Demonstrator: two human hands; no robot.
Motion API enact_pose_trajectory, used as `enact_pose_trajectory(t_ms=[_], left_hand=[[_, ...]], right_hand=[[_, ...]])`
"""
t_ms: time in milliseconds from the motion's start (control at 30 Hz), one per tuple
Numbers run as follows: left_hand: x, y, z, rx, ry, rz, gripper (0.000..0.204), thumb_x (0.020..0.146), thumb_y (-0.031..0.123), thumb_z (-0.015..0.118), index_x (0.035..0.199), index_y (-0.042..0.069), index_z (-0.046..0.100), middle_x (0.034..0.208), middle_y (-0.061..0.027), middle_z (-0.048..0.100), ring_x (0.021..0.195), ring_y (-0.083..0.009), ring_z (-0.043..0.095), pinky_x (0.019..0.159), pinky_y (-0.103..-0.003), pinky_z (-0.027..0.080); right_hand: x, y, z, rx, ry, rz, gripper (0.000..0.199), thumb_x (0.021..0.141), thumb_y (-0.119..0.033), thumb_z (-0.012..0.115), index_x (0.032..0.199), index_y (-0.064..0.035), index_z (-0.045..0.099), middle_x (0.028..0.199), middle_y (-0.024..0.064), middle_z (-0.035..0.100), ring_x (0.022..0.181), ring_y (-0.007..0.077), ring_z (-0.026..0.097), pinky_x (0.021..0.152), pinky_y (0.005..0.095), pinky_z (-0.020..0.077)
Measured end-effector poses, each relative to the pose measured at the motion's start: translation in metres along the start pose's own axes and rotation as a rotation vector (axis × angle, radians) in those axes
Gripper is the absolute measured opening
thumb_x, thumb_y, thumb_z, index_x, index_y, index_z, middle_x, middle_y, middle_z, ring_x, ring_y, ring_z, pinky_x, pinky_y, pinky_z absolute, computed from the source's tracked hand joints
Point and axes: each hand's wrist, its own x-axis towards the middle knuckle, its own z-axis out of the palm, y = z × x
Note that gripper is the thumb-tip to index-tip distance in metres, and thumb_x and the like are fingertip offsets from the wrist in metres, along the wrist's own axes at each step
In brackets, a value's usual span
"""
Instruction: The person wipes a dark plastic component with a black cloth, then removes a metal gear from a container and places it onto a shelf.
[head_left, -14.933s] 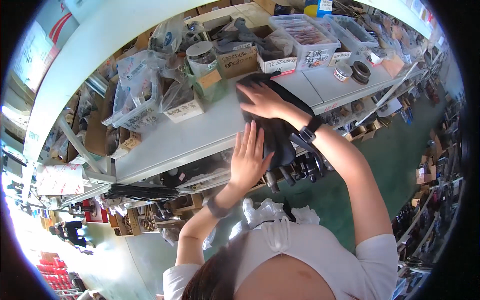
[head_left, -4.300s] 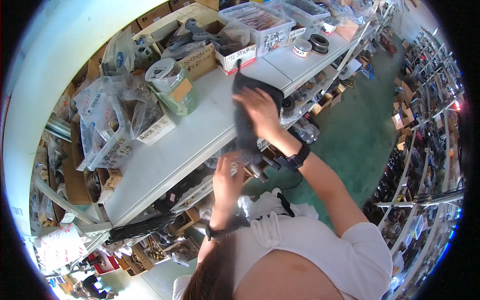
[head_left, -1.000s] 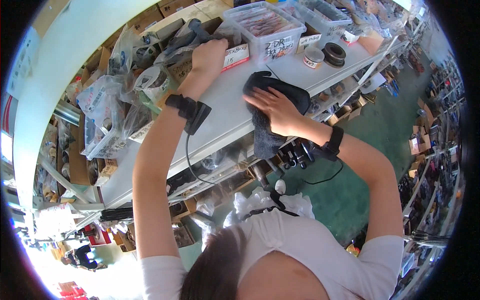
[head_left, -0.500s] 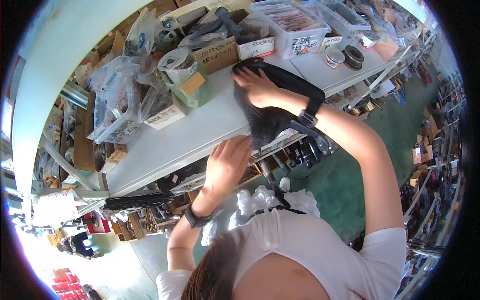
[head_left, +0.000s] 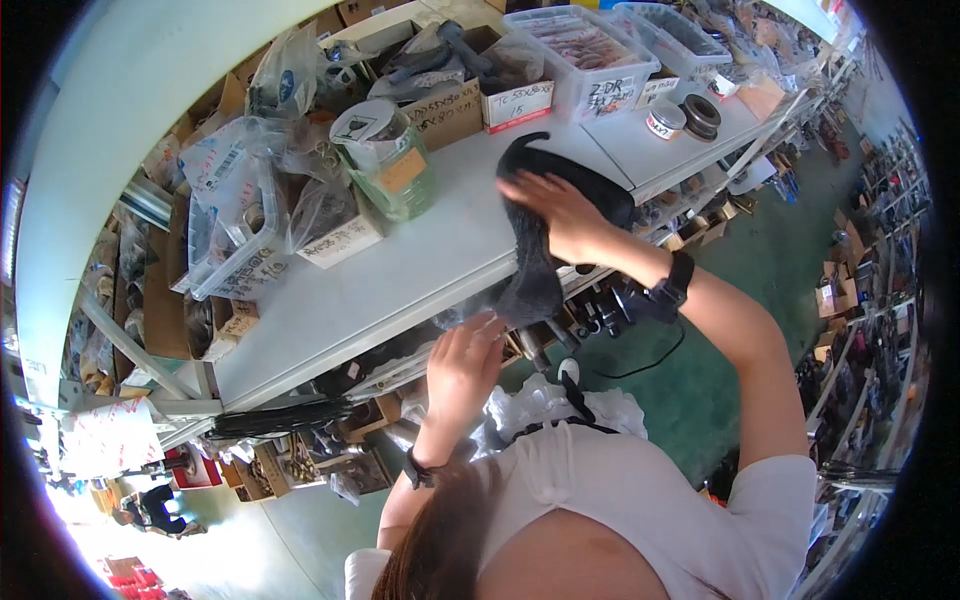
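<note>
A black, soft, curved piece (head_left: pixel 590 190) lies over the shelf's front edge, and a narrow strip of it curls up at the far end. Its fuzzy dark lower part hangs down past the edge. My right hand (head_left: pixel 565 215) lies across it, fingers stretched out and pressed on its top. At the shelf edge, my left hand (head_left: pixel 465 365) is closed, its fingertips on a crumpled clear plastic film (head_left: pixel 455 312) beside the hanging end. What the left fingertips pinch is partly hidden.
On the white shelf (head_left: pixel 350 310) stand a greenish clear jar (head_left: pixel 400 180), clear plastic bins (head_left: pixel 585 65), open cardboard boxes (head_left: pixel 445 115), a small round tin (head_left: pixel 665 120) and dark rings (head_left: pixel 701 117). Metal parts (head_left: pixel 600 310) fill the level below. Another person (head_left: pixel 155 512) is far off at lower left.
The black piece has been turned and drawn nearer, with its strip now curling up at the far end. My right hand has moved right and nearer; clear film now shows at my left fingertips.
</note>
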Motion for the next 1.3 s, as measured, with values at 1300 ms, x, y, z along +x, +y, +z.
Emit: enact_pose_trajectory(t_ms=[1300], left_hand=[[0.261, 0.085, 0.068, 0.674, 0.037, 0.217, 0.053, 0.067, 0.024, 0.070, 0.112, 0.009, 0.044, 0.105, -0.0096, 0.051, 0.094, -0.0284, 0.051, 0.077, -0.038, 0.043]], right_hand=[[-0.093, 0.108, -0.018, 0.013, 0.537, 0.105, 0.058, 0.066, -0.007, 0.054, 0.122, -0.0018, 0.040, 0.121, 0.0161, 0.046, 0.118, 0.0274, 0.037, 0.102, 0.0391, 0.0219]])
